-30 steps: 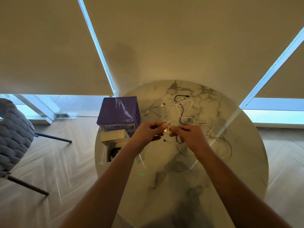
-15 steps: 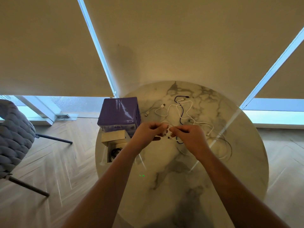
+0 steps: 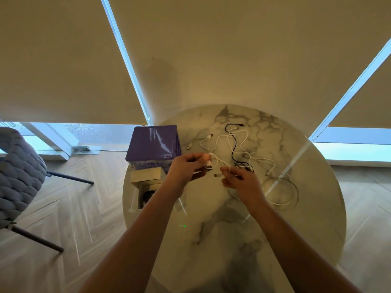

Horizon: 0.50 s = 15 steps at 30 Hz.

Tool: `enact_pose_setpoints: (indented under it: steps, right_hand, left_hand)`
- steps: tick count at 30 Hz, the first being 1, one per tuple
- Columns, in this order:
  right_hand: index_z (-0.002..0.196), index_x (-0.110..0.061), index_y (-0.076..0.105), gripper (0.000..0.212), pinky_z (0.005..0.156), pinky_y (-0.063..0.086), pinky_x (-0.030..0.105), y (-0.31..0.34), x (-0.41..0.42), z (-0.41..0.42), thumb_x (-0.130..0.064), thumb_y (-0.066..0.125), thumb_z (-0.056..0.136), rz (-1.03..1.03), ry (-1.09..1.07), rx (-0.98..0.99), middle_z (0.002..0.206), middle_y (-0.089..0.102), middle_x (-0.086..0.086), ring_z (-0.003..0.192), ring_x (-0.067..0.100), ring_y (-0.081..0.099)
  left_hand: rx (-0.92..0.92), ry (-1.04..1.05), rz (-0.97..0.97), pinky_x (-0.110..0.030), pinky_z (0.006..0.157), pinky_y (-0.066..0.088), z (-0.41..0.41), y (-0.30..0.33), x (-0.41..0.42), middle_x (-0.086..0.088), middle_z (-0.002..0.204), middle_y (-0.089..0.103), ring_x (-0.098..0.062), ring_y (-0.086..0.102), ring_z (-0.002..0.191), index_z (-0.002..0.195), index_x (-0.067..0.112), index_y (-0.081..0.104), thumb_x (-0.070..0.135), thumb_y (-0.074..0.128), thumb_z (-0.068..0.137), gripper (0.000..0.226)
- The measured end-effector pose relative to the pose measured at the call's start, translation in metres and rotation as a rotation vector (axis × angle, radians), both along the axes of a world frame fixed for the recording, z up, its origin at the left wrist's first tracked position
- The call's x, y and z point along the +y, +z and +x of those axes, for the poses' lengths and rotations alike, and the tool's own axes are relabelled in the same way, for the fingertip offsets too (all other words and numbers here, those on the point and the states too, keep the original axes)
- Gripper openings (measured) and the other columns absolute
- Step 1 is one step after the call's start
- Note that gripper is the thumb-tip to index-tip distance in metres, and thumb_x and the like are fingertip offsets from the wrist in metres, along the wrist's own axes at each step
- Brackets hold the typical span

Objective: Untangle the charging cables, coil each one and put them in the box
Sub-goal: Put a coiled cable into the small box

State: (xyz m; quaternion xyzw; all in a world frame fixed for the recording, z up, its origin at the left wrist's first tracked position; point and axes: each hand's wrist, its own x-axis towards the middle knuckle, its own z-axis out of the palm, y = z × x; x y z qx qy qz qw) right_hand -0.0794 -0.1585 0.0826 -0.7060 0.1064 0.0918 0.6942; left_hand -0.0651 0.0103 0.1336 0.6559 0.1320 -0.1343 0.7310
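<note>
A tangle of white cables (image 3: 243,144) and one black cable (image 3: 231,140) lies on the far half of the round marble table (image 3: 296,229). My left hand (image 3: 186,170) pinches a white cable near its plug end, just above the table. My right hand (image 3: 241,182) holds another stretch of white cable a short way to the right, with a loose plug hanging between the hands. A white loop (image 3: 283,193) rests on the table to the right of my right hand. The small open box (image 3: 146,187) sits at the table's left edge, with something dark inside.
A purple box (image 3: 154,144) stands at the table's far left, behind the open box. A grey woven chair (image 3: 19,176) stands on the wooden floor to the left. Roller blinds cover the windows behind the table.
My hands have drawn apart, the right one moving right and toward me, so a short length of white cable now stretches between them.
</note>
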Motion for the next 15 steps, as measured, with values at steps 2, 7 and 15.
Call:
enact_pose_setpoints:
  steps: [2, 7, 15]
  right_hand:
    - [0.108, -0.004, 0.069, 0.019, 0.074, 0.059, 0.026, 0.003, 0.000, 0.002, -0.005, 0.058, 0.093, 0.178, -0.070, 0.051, 0.085, 0.070, 0.007, 0.071, 0.015, 0.066]
    - [0.107, -0.002, 0.069, 0.019, 0.067, 0.056, 0.025, 0.016, -0.001, 0.009, -0.006, 0.058, 0.092, 0.431, -0.129, 0.056, 0.092, 0.072, 0.013, 0.077, 0.020, 0.068]
    - [0.114, -0.014, 0.069, 0.023, 0.068, 0.046, 0.024, 0.025, 0.000, 0.009, -0.019, 0.057, 0.094, 0.468, 0.024, 0.195, 0.093, 0.071, -0.001, 0.076, 0.011, 0.059]
  left_hand:
    - [0.002, -0.001, 0.007, -0.018, 0.063, 0.056, 0.000, -0.001, -0.001, -0.001, 0.083, 0.071, -0.009, 0.066, 0.074, 0.088, 0.017, 0.072, 0.019, 0.066, 0.088, 0.006]
    - [-0.013, -0.030, 0.054, -0.018, 0.062, 0.055, 0.000, -0.006, -0.002, -0.007, 0.089, 0.072, -0.012, 0.069, 0.076, 0.089, 0.017, 0.072, 0.019, 0.067, 0.087, 0.005]
    - [-0.067, -0.038, 0.100, -0.020, 0.068, 0.057, 0.000, -0.008, -0.007, -0.006, 0.088, 0.073, -0.010, 0.070, 0.078, 0.090, 0.018, 0.070, 0.019, 0.064, 0.090, 0.006]
